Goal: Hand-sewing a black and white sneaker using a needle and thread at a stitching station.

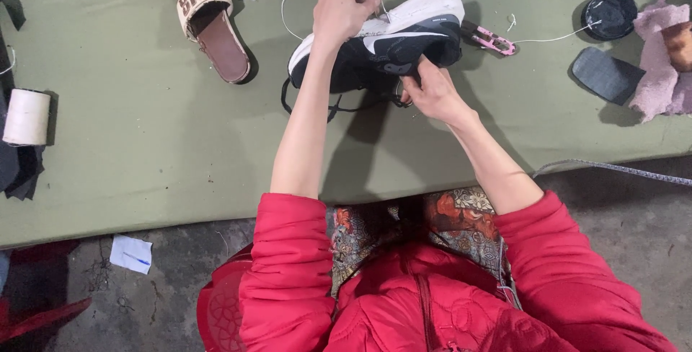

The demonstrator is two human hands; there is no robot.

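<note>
Stitching of a black-and-white sneaker [389, 38] appears to be the step in hand, judged from the white thread [287, 13] running off its upper side.

Findings, left to right across the green mat [144, 143]:
- Spool of white thread [27, 117] near the left edge.
- Tan slide sandal [213, 24] toward the far edge, well apart from the hands.
- Left hand [344, 7] closed, fingers pinched at the white sole edge of the sneaker, seemingly on thread or needle; too small to tell which.
- Sneaker held on its side, lifted above the mat near the far edge, between both hands.
- Right hand [432, 92] beneath and just beside the sneaker's dark upper, fingers curled against it in support.
- Pink tool [494, 40], dark insole [605, 74] and round black lid [610, 14] toward the right edge.

Assessment: the next move likely calls for a steady underside grip while the pinched thread is drawn taut.
</note>
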